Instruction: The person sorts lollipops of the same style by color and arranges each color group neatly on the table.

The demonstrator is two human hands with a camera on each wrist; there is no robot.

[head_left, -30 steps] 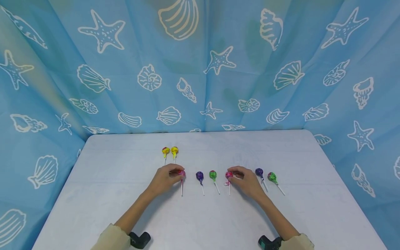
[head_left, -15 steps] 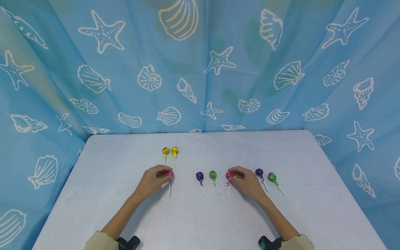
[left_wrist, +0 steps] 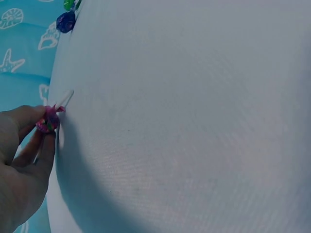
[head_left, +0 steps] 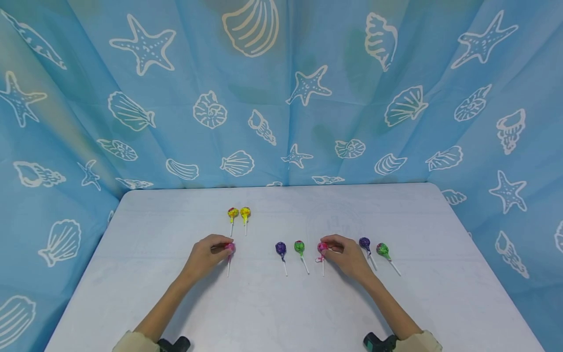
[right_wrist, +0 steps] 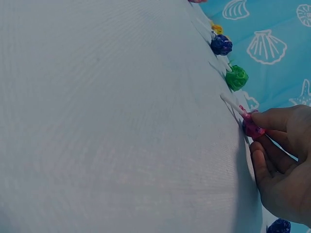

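My left hand (head_left: 205, 255) pinches a pink lollipop (left_wrist: 47, 121) by its wrapped head, thumb on one side and fingers on the other, its white stick pointing toward me. Farther right, my right hand (head_left: 347, 254) holds a second pink lollipop (right_wrist: 252, 127) the same way. Between the hands lie a purple lollipop (head_left: 281, 249) and a green lollipop (head_left: 299, 247). Just right of the right hand are another purple lollipop (head_left: 365, 243) and another green lollipop (head_left: 383, 250). Two yellow lollipops (head_left: 245, 213) lie side by side beyond the left hand.
All of this is on a table with a white cloth (head_left: 281, 313). A blue curtain (head_left: 272, 98) printed with shells and starfish hangs behind the table and along its sides. Black wrist cameras (head_left: 379, 342) sit at both sleeves.
My left hand has moved left with its pink lollipop, away from the purple one. The right hand and the other lollipops have stayed where they were.
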